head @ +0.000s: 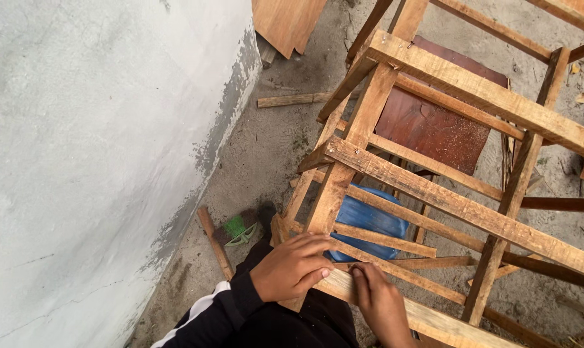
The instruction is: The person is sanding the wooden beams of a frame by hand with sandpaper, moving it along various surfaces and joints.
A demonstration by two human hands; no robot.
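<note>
A rough wooden frame (446,84) of nailed posts and slats fills the right half of the view. My left hand (292,267) rests with bent fingers on the near corner post, where a low slat meets it. My right hand (382,303) lies flat on the nearest bottom rail (434,319), fingertips pressed on the wood just beside the left hand. I cannot see anything held in either hand. A black sleeve with white stripes covers my left forearm.
A whitewashed wall (98,142) stands close on the left. Inside the frame lie a blue plastic sack (369,219) and a reddish-brown board (434,125). Loose sticks (292,100), a green cord (240,229) and a plywood sheet (285,22) lie on the sandy ground.
</note>
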